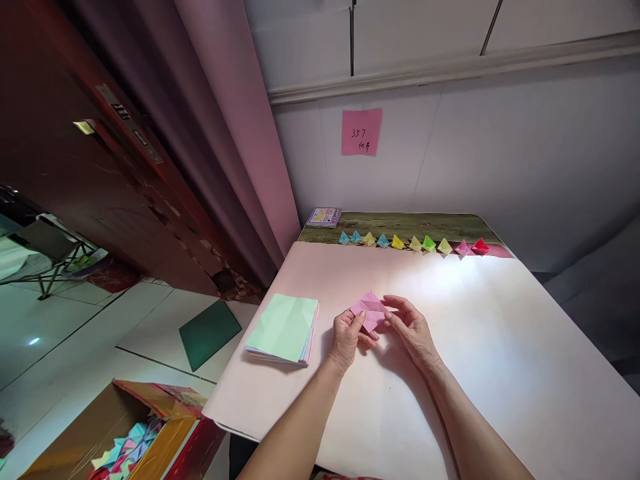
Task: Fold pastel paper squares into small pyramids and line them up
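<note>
A pink folded paper (pixel 371 307), diamond-shaped with crease lines, is held up between both hands above the white-covered table. My left hand (pixel 346 337) grips its lower left edge, thumb on top and fingers beneath. At the right corner, my right hand (pixel 409 328) pinches the paper between thumb and fingers. To the left of my left hand lies a stack of square paper (pixel 284 327) with a light green sheet on top. A row of small folded paper pieces (pixel 429 244) in several colours stands along the far side of the table.
An open cardboard box (pixel 165 453) with colourful folded papers inside stands on the floor at lower left. A small pack of printed cards (pixel 324 217) lies at the table's far left corner. A pink note (pixel 361 133) is stuck on the wall. A green mat (pixel 210 335) lies on the floor.
</note>
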`<act>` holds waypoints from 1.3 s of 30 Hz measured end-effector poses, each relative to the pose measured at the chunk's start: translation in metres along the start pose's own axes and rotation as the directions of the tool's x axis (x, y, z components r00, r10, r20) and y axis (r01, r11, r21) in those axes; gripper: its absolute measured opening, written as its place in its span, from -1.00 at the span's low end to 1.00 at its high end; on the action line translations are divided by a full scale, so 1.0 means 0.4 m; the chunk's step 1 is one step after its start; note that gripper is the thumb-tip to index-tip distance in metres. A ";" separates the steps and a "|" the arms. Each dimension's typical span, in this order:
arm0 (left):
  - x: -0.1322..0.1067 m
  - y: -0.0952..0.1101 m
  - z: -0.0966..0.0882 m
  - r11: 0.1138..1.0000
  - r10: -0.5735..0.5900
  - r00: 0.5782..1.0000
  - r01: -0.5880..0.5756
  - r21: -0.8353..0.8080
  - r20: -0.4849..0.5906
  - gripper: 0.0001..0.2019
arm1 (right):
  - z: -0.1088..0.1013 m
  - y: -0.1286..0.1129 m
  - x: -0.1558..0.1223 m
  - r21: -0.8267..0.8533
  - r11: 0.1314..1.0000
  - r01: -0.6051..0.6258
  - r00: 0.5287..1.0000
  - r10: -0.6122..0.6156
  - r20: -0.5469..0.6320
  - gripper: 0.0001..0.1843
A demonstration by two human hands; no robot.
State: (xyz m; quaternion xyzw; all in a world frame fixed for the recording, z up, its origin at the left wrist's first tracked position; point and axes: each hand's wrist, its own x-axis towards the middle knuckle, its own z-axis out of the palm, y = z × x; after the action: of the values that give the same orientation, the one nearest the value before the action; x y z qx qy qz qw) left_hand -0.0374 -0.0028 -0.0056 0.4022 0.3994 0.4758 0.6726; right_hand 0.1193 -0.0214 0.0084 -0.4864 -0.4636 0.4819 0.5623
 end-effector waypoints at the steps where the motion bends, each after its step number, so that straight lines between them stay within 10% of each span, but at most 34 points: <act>1: 0.000 0.000 0.000 1.000 0.004 1.000 -0.004 0.000 0.001 -0.52 | 0.002 0.000 0.000 0.008 1.000 -0.009 1.000 0.009 -0.017 -0.47; 39: -0.008 0.007 -0.002 1.000 0.004 1.000 -0.004 0.027 0.002 -0.52 | -0.006 0.020 0.002 -0.140 0.972 0.187 0.981 -0.176 0.087 -0.65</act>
State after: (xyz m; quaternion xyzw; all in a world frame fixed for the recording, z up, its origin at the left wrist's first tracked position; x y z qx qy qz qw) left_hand -0.0396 -0.0051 -0.0026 0.4126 0.4043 0.4712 0.6666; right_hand 0.1208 -0.0204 0.0004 -0.4641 -0.5608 0.4107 0.5490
